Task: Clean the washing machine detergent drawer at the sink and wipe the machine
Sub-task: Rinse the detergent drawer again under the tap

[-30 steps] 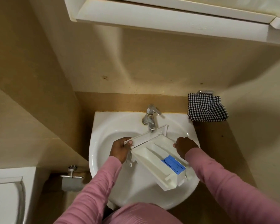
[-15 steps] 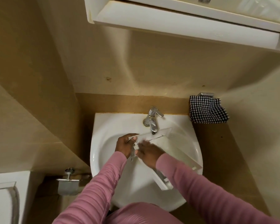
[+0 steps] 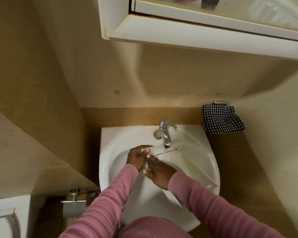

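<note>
The white detergent drawer (image 3: pixel 187 162) lies turned over in the white sink (image 3: pixel 110 152), its plain underside up, its front panel under the chrome tap (image 3: pixel 164 133). My left hand (image 3: pixel 137 158) grips the left end of the front panel. My right hand (image 3: pixel 159 172) rests on the drawer's near left side, fingers spread against it. The blue insert is hidden. No water stream is visible from the tap.
A black-and-white checked cloth (image 3: pixel 222 120) hangs on a holder right of the sink. A white mirror cabinet (image 3: pixel 196 33) juts out overhead. A metal paper holder (image 3: pixel 74 202) sits low on the left, beside a white fixture (image 3: pixel 5 219).
The drawer has been turned over, so the blue insert no longer shows. My right hand moved from the drawer's right side across to its left side, next to my left hand.
</note>
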